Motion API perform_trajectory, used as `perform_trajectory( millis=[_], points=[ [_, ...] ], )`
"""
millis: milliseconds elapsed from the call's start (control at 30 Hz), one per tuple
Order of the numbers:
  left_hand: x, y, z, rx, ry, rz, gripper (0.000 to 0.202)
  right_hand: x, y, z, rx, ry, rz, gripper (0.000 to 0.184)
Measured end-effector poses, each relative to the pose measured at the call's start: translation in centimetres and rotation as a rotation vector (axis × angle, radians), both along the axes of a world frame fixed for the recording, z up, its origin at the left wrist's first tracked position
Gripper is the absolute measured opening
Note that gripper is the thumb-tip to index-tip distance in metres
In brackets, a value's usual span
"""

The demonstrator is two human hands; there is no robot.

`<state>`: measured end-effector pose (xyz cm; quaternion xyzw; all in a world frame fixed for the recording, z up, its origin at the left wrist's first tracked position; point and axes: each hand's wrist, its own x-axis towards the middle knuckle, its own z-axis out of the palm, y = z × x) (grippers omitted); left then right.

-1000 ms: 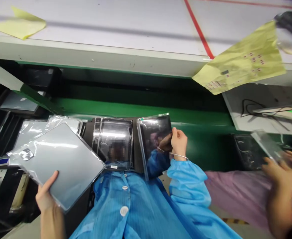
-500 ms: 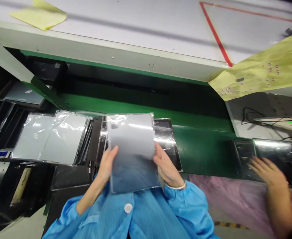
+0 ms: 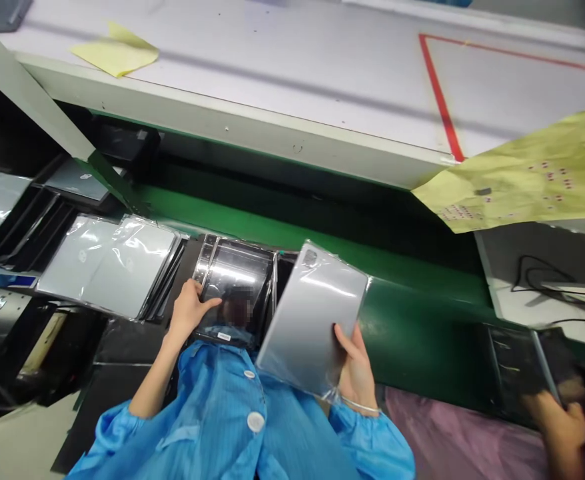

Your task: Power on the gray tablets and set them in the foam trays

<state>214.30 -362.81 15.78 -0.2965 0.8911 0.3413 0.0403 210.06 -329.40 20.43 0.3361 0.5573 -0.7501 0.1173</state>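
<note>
Head view: bagged tablet in the right hand, left hand on a dark tablet

The right hand has the bagged tablet by its lower edge, with the thumb across the silver back and the fingers out of sight beneath. It is tilted, its back facing up, and held over the edge of a green conveyor belt, just beside the dark tablet and overlapping the black slots next to it.

The left hand lies open, its fingers loosely spread, against the left edge of the dark tablet. That tablet sits screen up in a plastic sleeve, in a slotted black rack. Whether those fingers have any real grip, I cannot tell; they seem only to touch it.

Further left, two silver tablets lie in glossy bags, side by side on the rack. Both hands are at work at the rack, one tablet lifted and one touched, and nothing shows either one let go.

A co-worker's hand is at the lower right, on a black tablet, well apart from the person's own hands. Blue smock sleeves reach in from below. A yellow sheet hangs over the white bench beyond the belt.
</note>
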Motion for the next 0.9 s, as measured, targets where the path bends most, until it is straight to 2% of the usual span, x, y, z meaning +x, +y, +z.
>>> perform_trajectory(
  millis=[167,333,433,567,700,833,900],
  points=[
    [0.2,0.0,1.0,-0.011,0.022,-0.012,0.035,-1.0,0.5,0.2,0.035,-0.045,0.137,0.063],
    [-0.4,1.2,0.8,-0.042,0.046,0.033,0.066,-1.5,0.1,-0.7,0.059,0.027,0.227,0.063],
    [-0.8,1.6,1.0,-0.046,0.013,0.069,0.069,-1.6,-0.4,-1.5,0.068,0.092,0.248,0.063],
    [-0.9,1.4,2.7,-0.034,-0.046,0.075,0.068,-1.7,-0.6,-1.8,0.05,0.104,0.244,0.062],
    [-0.9,0.7,4.8,-0.019,-0.076,0.035,0.059,-1.7,-0.5,-1.4,0.018,0.089,0.244,0.06],
    [-0.9,0.1,6.3,0.019,-0.047,-0.027,0.053,-1.6,-0.5,-0.6,-0.064,0.055,0.239,0.065],
    [-0.7,0.0,7.5,0.089,0.026,-0.057,0.05,-1.4,-0.4,-0.3,-0.121,0.038,0.251,0.067]
  ],
)
